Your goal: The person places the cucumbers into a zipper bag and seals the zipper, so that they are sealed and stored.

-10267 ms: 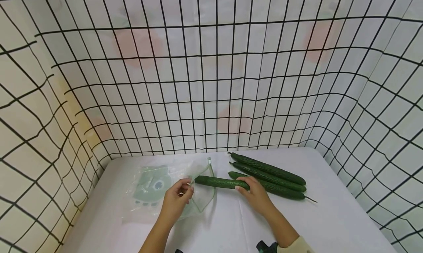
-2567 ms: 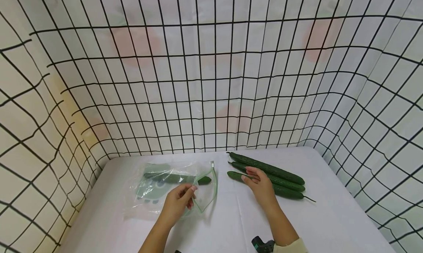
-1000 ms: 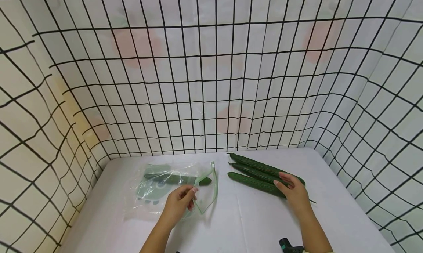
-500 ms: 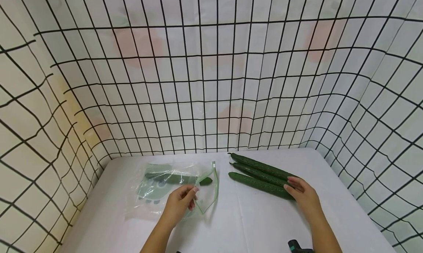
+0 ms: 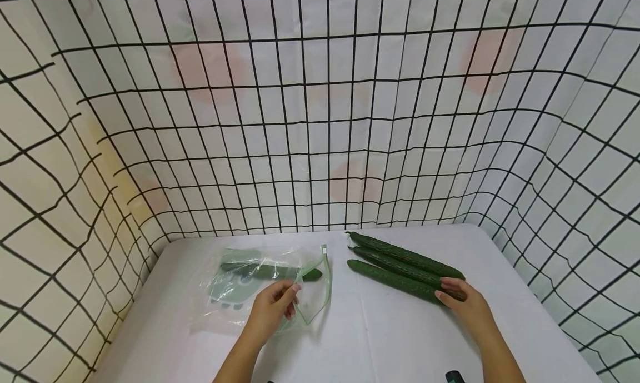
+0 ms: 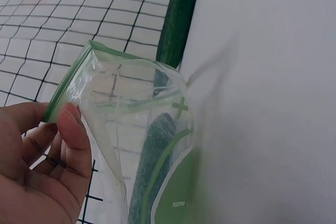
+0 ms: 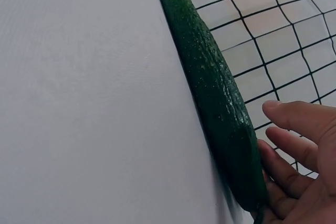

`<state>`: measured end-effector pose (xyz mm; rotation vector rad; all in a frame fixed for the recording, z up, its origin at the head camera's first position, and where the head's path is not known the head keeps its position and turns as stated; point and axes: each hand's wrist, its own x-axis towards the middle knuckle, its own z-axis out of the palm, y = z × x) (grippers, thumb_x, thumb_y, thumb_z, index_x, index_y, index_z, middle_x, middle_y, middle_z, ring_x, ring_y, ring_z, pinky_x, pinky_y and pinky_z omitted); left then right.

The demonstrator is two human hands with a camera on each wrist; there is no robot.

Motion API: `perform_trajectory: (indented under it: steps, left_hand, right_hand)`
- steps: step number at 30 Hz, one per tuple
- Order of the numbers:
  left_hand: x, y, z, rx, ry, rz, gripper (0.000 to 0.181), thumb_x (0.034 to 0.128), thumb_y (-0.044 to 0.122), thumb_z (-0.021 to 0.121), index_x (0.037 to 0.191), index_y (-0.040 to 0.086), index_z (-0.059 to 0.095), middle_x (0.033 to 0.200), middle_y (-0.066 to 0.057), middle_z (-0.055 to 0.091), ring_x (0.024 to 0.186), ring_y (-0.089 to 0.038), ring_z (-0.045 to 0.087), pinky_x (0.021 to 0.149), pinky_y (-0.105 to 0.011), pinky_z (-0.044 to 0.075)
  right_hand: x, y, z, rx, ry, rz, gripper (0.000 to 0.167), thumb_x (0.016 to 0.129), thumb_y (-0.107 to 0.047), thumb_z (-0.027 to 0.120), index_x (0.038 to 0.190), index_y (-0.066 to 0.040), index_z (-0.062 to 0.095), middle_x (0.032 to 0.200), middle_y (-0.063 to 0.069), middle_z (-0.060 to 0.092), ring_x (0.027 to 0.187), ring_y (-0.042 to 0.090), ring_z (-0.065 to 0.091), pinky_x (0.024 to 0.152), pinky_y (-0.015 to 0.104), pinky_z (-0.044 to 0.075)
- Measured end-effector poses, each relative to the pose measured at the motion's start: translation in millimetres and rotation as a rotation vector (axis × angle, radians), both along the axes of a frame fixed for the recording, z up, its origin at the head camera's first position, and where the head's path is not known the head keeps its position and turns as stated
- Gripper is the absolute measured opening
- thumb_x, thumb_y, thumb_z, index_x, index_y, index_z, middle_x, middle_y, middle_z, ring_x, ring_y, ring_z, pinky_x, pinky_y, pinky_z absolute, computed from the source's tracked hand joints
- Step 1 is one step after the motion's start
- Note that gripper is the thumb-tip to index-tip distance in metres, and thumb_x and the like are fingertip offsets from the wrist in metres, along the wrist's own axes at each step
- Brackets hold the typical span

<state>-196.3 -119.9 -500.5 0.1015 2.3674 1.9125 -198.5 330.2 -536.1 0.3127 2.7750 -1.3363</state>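
A clear zip bag (image 5: 200, 311) with green trim and a green print lies at the left of the table, its mouth held apart. Inside is one cucumber (image 5: 312, 275), its end showing near the mouth. My left hand (image 5: 272, 308) pinches the bag's green zip edge (image 6: 68, 85) between thumb and fingers. To the right, three dark green cucumbers (image 5: 395, 280) lie side by side at a slant. My right hand (image 5: 467, 305) is at the right end of the nearest one, fingers loosely bent beside its stem end (image 7: 252, 198). The thumb and fingers are spread, not closed round it.
A white cloth covers the table (image 5: 400, 338). Black grid netting (image 5: 320, 122) stands around the back and both sides, over pale sheeting with faint red prints. A dark device (image 5: 454, 376) shows at the bottom edge near my right wrist.
The cucumber held earlier by my right hand is now inside the bag. My right hand has since moved right along the remaining cucumbers to the nearest one's stem end. My left hand keeps its pinch.
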Motion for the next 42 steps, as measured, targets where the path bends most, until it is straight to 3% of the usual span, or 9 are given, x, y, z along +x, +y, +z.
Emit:
perform_trajectory:
  steps: [4, 14, 20, 29, 42]
  left_hand:
    - [-0.5, -0.5, -1.9, -0.004, -0.003, -0.004, 0.038, 0.0989, 0.038, 0.065, 0.113, 0.002, 0.068, 0.088, -0.012, 0.067, 0.066, -0.014, 0.06, 0.06, -0.024, 0.057]
    - [-3.1, -0.7, -5.9, -0.008, 0.003, 0.003, 0.036, 0.099, 0.036, 0.065, 0.111, 0.003, 0.069, 0.085, -0.011, 0.067, 0.064, -0.014, 0.06, 0.059, -0.025, 0.057]
    - [-2.6, -1.0, -5.9, -0.006, 0.003, 0.005, 0.035, 0.0995, 0.035, 0.064, 0.111, 0.003, 0.069, 0.089, -0.016, 0.068, 0.064, -0.015, 0.06, 0.059, -0.025, 0.057]
    - [-1.6, -1.5, -4.1, -0.01, -0.006, -0.005, 0.039, 0.099, 0.039, 0.064, 0.113, 0.003, 0.068, 0.087, -0.011, 0.067, 0.065, -0.014, 0.06, 0.06, -0.024, 0.057]
    - [-1.6, -1.0, -2.9, -0.004, -0.008, 0.004, 0.038, 0.0989, 0.037, 0.065, 0.113, 0.002, 0.068, 0.086, -0.012, 0.067, 0.064, -0.014, 0.059, 0.059, -0.024, 0.056]
  right_hand:
    - [-1.1, 0.6, -4.1, 0.066, -0.041, 0.035, 0.075, 0.093, -0.059, 0.065, 0.147, -0.009, 0.049, 0.151, 0.024, 0.048, 0.141, 0.048, 0.037, 0.11, 0.072, 0.03]
    - [-1.9, 2.4, -8.4, 0.129, -0.104, 0.086, 0.074, 0.093, -0.057, 0.065, 0.147, -0.009, 0.05, 0.158, 0.034, 0.028, 0.143, 0.06, 0.023, 0.109, 0.078, 0.027]
    - [-1.6, 2.8, -11.3, 0.154, -0.097, 0.111, 0.075, 0.093, -0.06, 0.063, 0.147, -0.009, 0.05, 0.158, 0.035, 0.03, 0.142, 0.061, 0.025, 0.108, 0.079, 0.028]
    - [-1.0, 1.8, -5.6, 0.184, -0.087, 0.122, 0.073, 0.097, -0.061, 0.058, 0.147, -0.008, 0.049, 0.155, 0.035, 0.035, 0.14, 0.061, 0.03, 0.106, 0.077, 0.034]
    - [-1.4, 0.6, 0.3, 0.15, -0.113, 0.126, 0.078, 0.097, -0.064, 0.054, 0.15, -0.007, 0.044, 0.157, 0.036, 0.029, 0.142, 0.061, 0.024, 0.108, 0.078, 0.029]
